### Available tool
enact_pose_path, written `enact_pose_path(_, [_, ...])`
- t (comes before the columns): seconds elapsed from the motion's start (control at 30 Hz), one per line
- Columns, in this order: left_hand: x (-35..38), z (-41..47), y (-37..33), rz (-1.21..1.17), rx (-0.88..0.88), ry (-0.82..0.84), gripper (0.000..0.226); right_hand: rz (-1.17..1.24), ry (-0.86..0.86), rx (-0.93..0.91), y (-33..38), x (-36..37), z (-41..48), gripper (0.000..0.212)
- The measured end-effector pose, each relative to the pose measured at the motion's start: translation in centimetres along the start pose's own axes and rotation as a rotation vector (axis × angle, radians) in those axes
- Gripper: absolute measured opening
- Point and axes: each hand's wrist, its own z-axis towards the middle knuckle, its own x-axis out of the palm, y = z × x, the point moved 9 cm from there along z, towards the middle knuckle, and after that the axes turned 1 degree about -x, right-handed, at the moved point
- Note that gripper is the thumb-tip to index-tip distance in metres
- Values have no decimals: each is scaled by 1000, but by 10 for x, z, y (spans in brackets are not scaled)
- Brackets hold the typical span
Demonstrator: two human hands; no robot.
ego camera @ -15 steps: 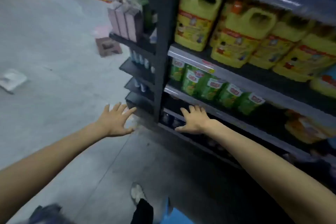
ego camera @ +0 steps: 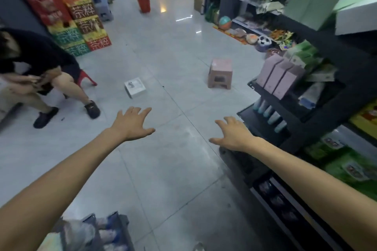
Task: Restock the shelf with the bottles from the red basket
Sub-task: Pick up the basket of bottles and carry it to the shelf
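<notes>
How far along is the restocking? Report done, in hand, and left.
Done: a row of pale bottles stands on the black shelf; whether they came from the basket is unclear. In hand: nothing; the left hand and right hand are spread empty over the floor. Left: the red basket stands far down the aisle, contents unclear, so reaching it likely comes next.

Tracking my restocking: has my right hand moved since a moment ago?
Yes. The right hand has pulled left, off the black shelf, over the floor.
</notes>
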Motion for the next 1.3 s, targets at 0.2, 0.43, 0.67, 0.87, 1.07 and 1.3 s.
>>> enact_pose_path(0.2, [-38, 60, 52, -38, -92, -51, 95, -47, -96, -59, 22, -73, 95, 90])
enact_pose_path(0.43, [-96, 176, 66, -124, -139, -74, 99, -60, -139, -88, 17, -166, 220, 88])
enact_pose_path(0.67, [-175, 263, 120, -159, -232, -168, 86, 67, -273, -126, 22, -275, 354, 84])
enact_pose_path(0.87, [-195, 328, 175, -171, -311, -189, 85, -19, -233, -129, 44, -303, 462, 79])
enact_pose_path(1.07, [-187, 434, 263, -189, -368, -147, 89, -110, -262, -153, 86, -329, 590, 78])
enact_pose_path(1.3, [-188, 557, 357, -177, -299, -121, 91, -249, -225, -151, 143, -379, 722, 86])
